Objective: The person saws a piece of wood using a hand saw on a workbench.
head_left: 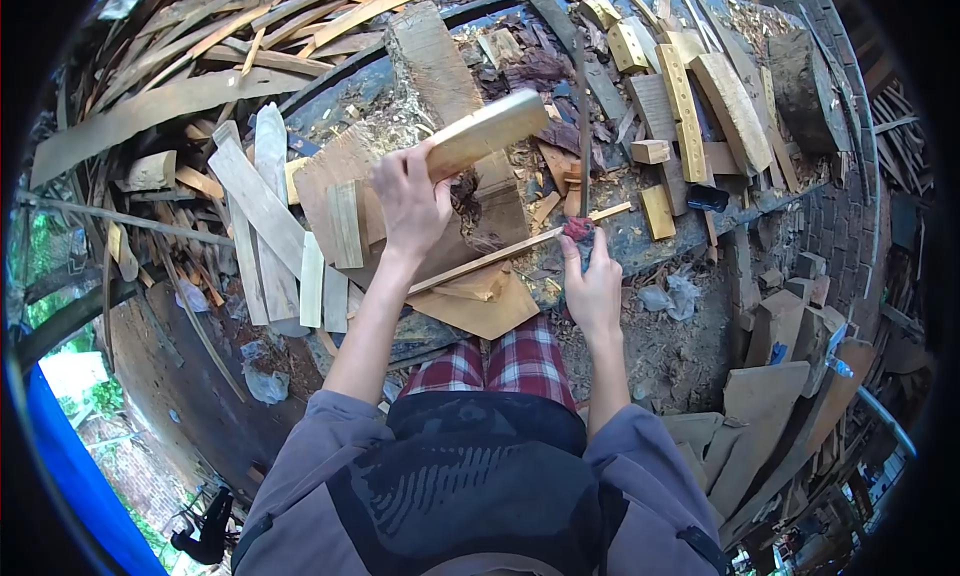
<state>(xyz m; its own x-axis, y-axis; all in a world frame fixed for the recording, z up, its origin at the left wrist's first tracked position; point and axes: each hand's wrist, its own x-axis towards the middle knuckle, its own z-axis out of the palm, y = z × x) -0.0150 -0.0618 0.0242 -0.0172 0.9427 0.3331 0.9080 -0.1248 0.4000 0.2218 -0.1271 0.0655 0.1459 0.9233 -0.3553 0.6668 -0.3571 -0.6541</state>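
My left hand [412,201] is closed around the near end of a smooth, pale wooden block [490,134], raised over the large wood slabs on the bench. My right hand [593,284] grips the red-wrapped handle [577,229] of a long, narrow-bladed tool. Its dark blade [584,126] points away from me; its exact kind does not show. Just left of the blade is a turned wooden handle [573,188]. A thin wooden strip [490,259] slants between my hands, above a flat brown board [485,311].
Yellowish blocks with holes [683,111] and a thick plank [732,113] lie at the right. A black phone-like object [707,197] rests near the bench edge. Long offcuts [170,116] pile up at the left; boards [760,416] lean at lower right.
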